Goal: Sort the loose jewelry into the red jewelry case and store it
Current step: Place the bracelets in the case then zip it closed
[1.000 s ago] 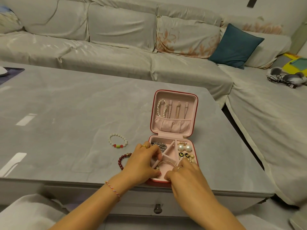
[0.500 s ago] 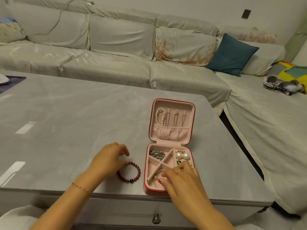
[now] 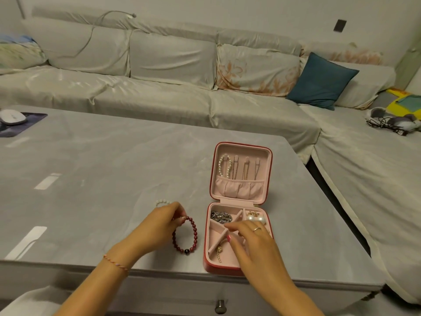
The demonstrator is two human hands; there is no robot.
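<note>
The red jewelry case (image 3: 208,265) lies open near the table's front edge, pink inside, its lid holding a pearl strand (image 3: 224,164) and thin chains. Its tray holds a silver chain (image 3: 219,216), pearl earrings (image 3: 256,218) and a gold bracelet (image 3: 221,248). My right hand (image 3: 252,244) hovers over the tray with fingers loosely bent, holding nothing I can see. Left of the case, my left hand (image 3: 157,226) pinches the top of a dark red bead bracelet (image 3: 192,238) lying on the table. A white bead bracelet (image 3: 162,202) peeks out behind that hand.
The grey table (image 3: 102,167) ends just below the case, with a drawer knob (image 3: 220,306) under the edge. A mouse on a pad (image 3: 13,118) sits at the far left. A covered sofa with a teal cushion (image 3: 321,82) lies behind.
My left hand left the case tray and went left to the dark red bracelet, now pinching it. My right hand stayed over the tray, shifting slightly.
</note>
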